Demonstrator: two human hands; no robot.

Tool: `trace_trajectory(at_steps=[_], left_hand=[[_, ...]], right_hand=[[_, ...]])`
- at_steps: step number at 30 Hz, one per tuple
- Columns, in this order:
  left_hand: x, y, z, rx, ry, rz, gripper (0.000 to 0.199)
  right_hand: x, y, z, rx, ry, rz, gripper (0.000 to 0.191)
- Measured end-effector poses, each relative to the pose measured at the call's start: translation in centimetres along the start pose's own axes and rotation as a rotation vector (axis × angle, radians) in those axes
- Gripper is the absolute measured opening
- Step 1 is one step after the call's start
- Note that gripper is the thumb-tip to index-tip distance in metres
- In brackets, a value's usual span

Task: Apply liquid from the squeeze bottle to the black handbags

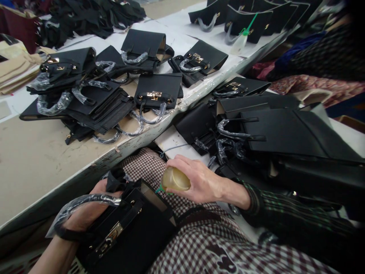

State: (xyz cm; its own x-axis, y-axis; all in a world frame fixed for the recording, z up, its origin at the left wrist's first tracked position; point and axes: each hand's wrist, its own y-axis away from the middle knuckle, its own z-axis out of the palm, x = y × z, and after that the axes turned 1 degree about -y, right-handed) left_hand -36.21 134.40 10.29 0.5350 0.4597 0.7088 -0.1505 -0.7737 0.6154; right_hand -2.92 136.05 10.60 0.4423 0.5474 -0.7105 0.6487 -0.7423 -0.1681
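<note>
On my lap rests a black handbag (142,228) with a gold clasp and a plastic-wrapped handle (82,199). My left hand (91,207) reaches through that handle and grips the bag near its upper edge; the fingertips are partly hidden behind black material. In my right hand (201,180) is a squeeze bottle (174,179) of yellowish liquid, with my fingers wrapped round it. Its green nozzle points down and left, close to the bag's beige-lined opening. Whether the tip touches the bag I cannot tell.
Several black handbags (158,87) lie piled on the worktable (34,163) ahead. More bags (285,129) are stacked at my right. A second glue-type bottle with a green nozzle (241,42) stands farther back. Another person's patterned sleeve (322,57) shows at upper right.
</note>
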Motion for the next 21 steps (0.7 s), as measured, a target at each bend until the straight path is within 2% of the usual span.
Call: trace_trajectory(at_steps=[3, 8, 13, 17, 21], left_hand=[[-0.6, 0.2, -0.2, -0.070, 0.037, 0.025, 0.033], [-0.2, 0.9, 0.3, -0.035, 0.081, -0.021, 0.034], [0.9, 1.3, 0.7, -0.043, 0.087, -0.036, 0.034], [1.0, 1.5, 0.7, -0.041, 0.078, -0.038, 0.029], [0.8, 1.5, 0.9, -0.043, 0.090, -0.031, 0.025]], right_hand=[[0.0, 0.5, 0.4, 0.039, 0.014, -0.005, 0.057], [-0.1, 1.1, 0.9, 0.114, 0.034, -0.070, 0.060], [0.0, 0.3, 0.9, 0.167, -0.005, -0.076, 0.059], [0.0, 0.0, 0.5, 0.138, -0.018, -0.041, 0.056], [-0.1, 0.5, 0.2, 0.035, -0.010, -0.022, 0.053]])
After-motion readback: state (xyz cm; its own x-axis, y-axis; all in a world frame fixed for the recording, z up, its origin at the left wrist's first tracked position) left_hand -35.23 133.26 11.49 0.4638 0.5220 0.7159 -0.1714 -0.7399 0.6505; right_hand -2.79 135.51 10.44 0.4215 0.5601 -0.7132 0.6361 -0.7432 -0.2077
